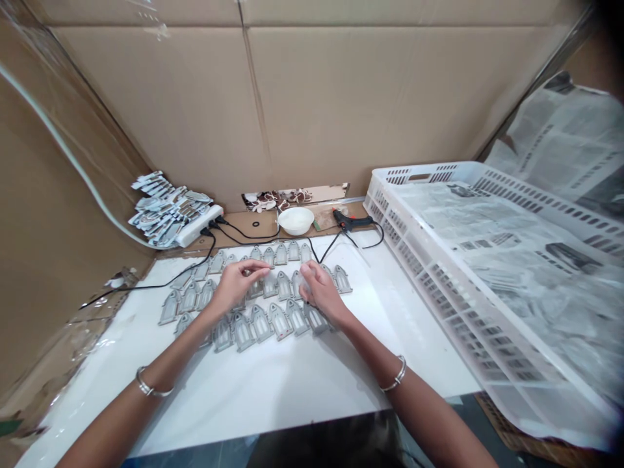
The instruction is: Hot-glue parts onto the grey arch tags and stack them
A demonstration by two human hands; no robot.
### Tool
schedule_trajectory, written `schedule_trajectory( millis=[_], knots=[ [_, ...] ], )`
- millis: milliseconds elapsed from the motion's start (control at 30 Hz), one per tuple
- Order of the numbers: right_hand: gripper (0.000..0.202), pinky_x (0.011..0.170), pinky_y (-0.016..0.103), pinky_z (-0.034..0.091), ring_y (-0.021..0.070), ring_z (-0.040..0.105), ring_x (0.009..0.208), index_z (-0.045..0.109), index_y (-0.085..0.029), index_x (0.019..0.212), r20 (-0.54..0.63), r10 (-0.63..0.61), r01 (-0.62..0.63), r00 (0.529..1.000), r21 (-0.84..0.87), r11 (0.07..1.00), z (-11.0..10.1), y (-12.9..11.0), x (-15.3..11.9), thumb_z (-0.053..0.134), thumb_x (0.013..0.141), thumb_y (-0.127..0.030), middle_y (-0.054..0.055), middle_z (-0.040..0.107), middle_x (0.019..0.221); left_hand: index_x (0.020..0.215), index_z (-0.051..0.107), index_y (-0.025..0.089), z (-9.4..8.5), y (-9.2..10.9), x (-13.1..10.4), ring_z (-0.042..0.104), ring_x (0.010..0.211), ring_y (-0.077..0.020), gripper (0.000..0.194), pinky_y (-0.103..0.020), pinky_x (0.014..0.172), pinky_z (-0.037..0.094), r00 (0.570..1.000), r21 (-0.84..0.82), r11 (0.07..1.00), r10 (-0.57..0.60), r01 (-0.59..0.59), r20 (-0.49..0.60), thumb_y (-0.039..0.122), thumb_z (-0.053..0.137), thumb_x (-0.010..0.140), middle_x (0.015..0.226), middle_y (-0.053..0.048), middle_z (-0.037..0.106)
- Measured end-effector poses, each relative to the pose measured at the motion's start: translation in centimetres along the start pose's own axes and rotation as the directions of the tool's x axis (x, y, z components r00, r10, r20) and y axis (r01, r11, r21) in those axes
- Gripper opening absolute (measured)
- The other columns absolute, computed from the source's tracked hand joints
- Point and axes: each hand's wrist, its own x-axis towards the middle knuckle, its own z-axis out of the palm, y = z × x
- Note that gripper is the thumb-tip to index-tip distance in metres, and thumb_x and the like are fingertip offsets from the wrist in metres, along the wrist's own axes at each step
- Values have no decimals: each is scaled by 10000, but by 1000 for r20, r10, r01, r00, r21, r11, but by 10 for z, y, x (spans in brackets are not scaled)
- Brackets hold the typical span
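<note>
Basically: paper-lined crate at R, bowl at back, grey pcs between

Far L, a heap of parts (163, 211) sits by the power strip (199, 225). My L hand (236, 285) is over the grey arched pcs (279, 321), laid in rows on the white tabletop (302, 390); thumb & fingertips drawn together, can't tell if they grip anything. Behind is a white bowl (296, 230), contents unclear. My R hand (322, 291), fingers curled in, is over the same rows; grip also unclear. Then the glue gun (355, 222), & far R the white plastic crate (414, 247) w/ printed paper (526, 260) spread inside.
</note>
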Motion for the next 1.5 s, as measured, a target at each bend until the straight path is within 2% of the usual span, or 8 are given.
schedule_trajectory(
  millis=[200,467,667,833,967,1167,1367,1500],
  knots=[
    [389,402,217,185,85,381,407,393,-250,807,4,9,-9,1000,4,1000,2,0,-1,511,908,-607,-91,387,532,860,815,195,-7,-23,-4,590,647,-174,289,-262,601,415,1000,108,994,9,-10,16,452,757,740,810,-57,778],
    [435,387,202,172,80,354,379,401,-252,823,22,36,-36,999,-1,999,4,1,-2,519,887,-666,-104,379,476,888,815,214,1,-31,-7,575,656,-182,270,-277,632,431,999,172,985,26,-29,21,448,723,790,813,-49,754],
    [432,388,198,171,84,347,380,420,-249,841,37,21,-21,999,-4,1000,4,5,-1,513,895,-667,-104,388,456,934,810,253,1,-30,-9,593,952,-272,203,-370,895,444,985,326,930,157,-170,65,399,713,833,919,-71,742],
    [412,395,206,168,86,332,376,417,-250,837,39,26,-25,999,-9,1000,3,5,-1,502,909,-647,-101,398,448,1004,796,255,1,-27,-9,559,1024,-291,254,-410,960,414,991,379,916,118,-132,62,394,755,795,973,-76,687],
    [401,403,218,183,94,358,383,407,-255,828,65,46,-45,997,-5,999,6,2,-3,507,909,-636,-105,364,476,966,767,221,11,-10,-18,570,965,-257,278,-356,899,424,993,230,966,117,-120,27,444,735,803,967,-67,692],
    [387,428,232,227,104,352,385,445,-255,841,174,23,-14,984,-52,999,12,13,-6,494,922,-630,-109,390,449,774,644,187,35,18,-39,487,624,-143,321,-260,608,378,980,-99,994,-32,52,194,500,712,785,724,-6,632],
    [356,458,249,262,109,350,399,467,-253,841,215,-3,22,977,-82,996,14,17,-8,462,959,-589,-91,441,457,715,615,178,36,15,-43,621,709,-176,365,-287,696,478,954,-303,934,-101,189,284,507,774,723,706,-23,655],
    [366,456,250,246,110,349,390,446,-260,836,200,8,7,980,-70,998,12,17,-7,464,953,-607,-97,433,454,751,673,172,31,15,-42,668,745,-197,354,-310,733,514,945,-310,921,-140,234,296,508,784,726,750,-49,712]
  ],
)
